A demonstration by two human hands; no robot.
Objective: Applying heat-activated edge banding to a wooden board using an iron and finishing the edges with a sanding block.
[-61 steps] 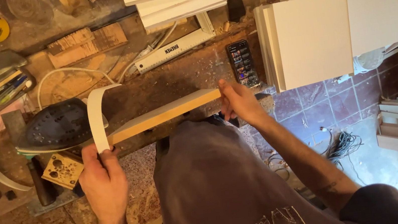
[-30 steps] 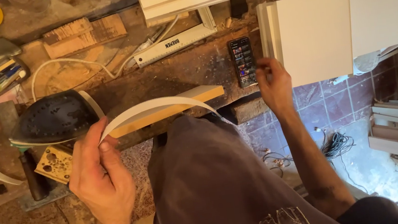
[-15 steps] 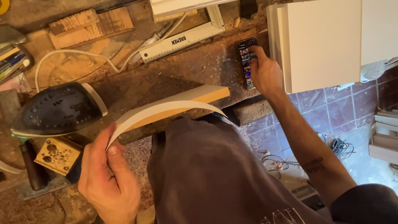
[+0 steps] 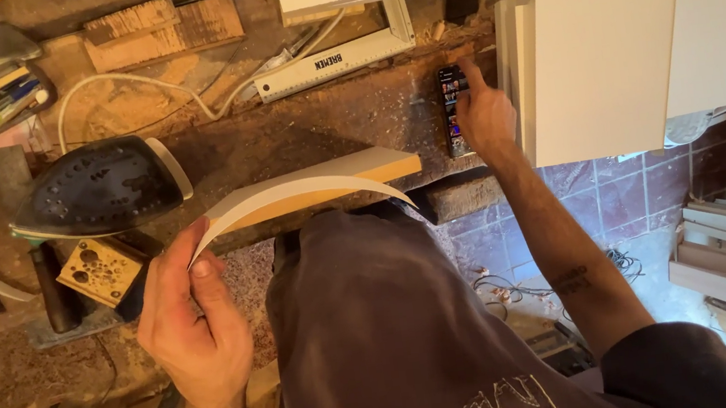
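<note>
Left hand (image 4: 197,321) is closed in a pinch on one end of the white edging strip (image 4: 297,194); the strip arcs free over the narrow board (image 4: 333,185) lying on the desk (image 4: 317,127). Right hand (image 4: 483,115) holds nothing, index finger extended onto the phone (image 4: 455,110) beside the white panels (image 4: 601,73).

Risks, as judged: strip is held at one end only, so it could spring or twist off the board edge. The iron (image 4: 98,186) sits sole-up just beside the left hand; if hot, a brushing wrist would burn. Attention is split toward the phone.
</note>
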